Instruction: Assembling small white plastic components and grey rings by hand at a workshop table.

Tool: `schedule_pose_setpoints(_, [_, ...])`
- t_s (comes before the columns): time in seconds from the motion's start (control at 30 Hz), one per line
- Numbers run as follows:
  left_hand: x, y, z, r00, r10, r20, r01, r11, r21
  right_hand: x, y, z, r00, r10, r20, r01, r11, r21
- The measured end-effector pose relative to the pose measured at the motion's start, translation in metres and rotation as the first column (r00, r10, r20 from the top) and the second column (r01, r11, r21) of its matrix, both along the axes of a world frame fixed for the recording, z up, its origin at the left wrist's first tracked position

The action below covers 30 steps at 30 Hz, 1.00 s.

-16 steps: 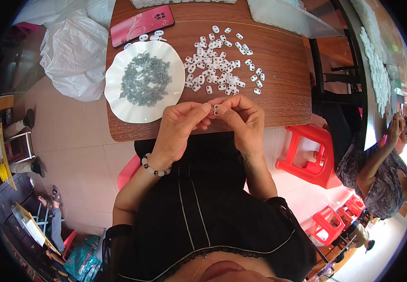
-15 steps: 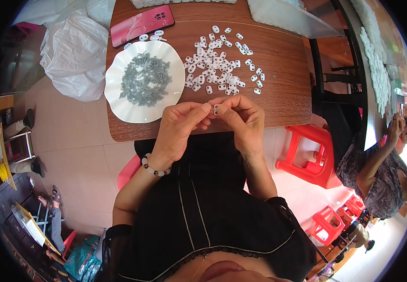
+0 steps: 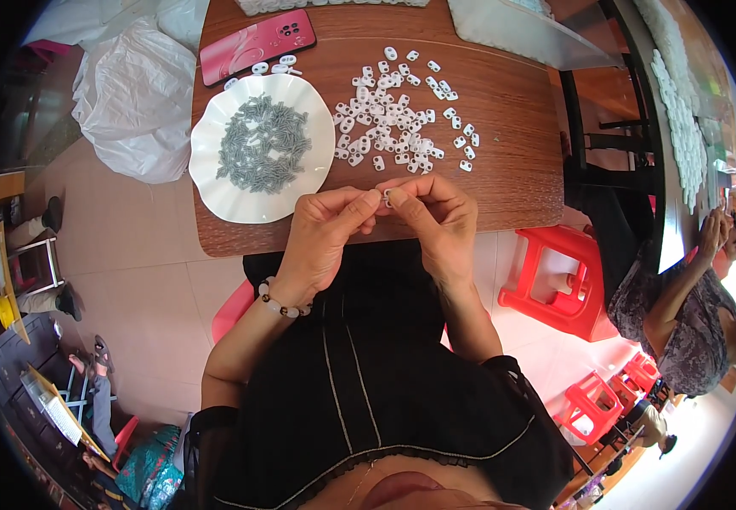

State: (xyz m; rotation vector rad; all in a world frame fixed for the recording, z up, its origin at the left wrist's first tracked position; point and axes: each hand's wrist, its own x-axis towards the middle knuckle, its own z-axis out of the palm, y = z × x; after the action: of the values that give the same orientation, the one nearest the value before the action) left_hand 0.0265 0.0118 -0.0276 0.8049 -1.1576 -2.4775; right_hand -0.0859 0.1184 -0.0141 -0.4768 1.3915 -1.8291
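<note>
The right hand (image 3: pixel 441 228) pinches a small white piece (image 3: pixel 387 197) between thumb and forefinger, just past the near edge of the brown surface (image 3: pixel 508 189). The fingers of the left hand (image 3: pixel 324 236) are pressed together right beside it; whether they grip something tiny of their own, I cannot tell. Meeting tip to tip in front of the body probably lets both hands steady so small a thing.

The piece's long axis seems to run roughly away from the body, but the fingers cover much of it, so which end points where is unclear.

Beyond the fingers, and close to them, white pieces (image 3: pixel 381 119) lie scattered at mixed angles. To the fingers' left, a white wavy-edged plate (image 3: pixel 204 157) holds thin grey pieces (image 3: pixel 276 160); its rim likely stops them rolling off. A pink phone (image 3: pixel 257 47) lies farther beyond, perhaps out of the way.
</note>
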Motion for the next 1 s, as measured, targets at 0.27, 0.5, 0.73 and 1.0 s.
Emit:
schedule_pose_setpoints(0.27, [0.001, -0.002, 0.002, 0.999, -0.033, 0.013, 0.031, 0.991, 0.129, -0.005, 0.002, 0.003, 0.999, 0.006, 0.048, -0.007, 1.000, 0.030])
schedule_pose_setpoints(0.5, [0.001, -0.007, 0.005, 0.995, -0.092, -0.025, 0.094, 0.987, 0.127, -0.012, 0.009, 0.006, 1.000, -0.006, 0.008, 0.005, 1.000, 0.027])
schedule_pose_setpoints(0.73, [-0.002, -0.003, 0.006, 0.992, -0.127, 0.002, 0.125, 0.981, 0.150, -0.011, 0.009, 0.007, 0.999, 0.011, 0.048, -0.011, 1.000, 0.004])
schedule_pose_setpoints(1.0, [-0.001, 0.000, 0.005, 0.997, -0.079, 0.009, 0.077, 0.986, 0.150, -0.007, 0.007, 0.006, 0.998, -0.004, 0.065, 0.004, 1.000, -0.004])
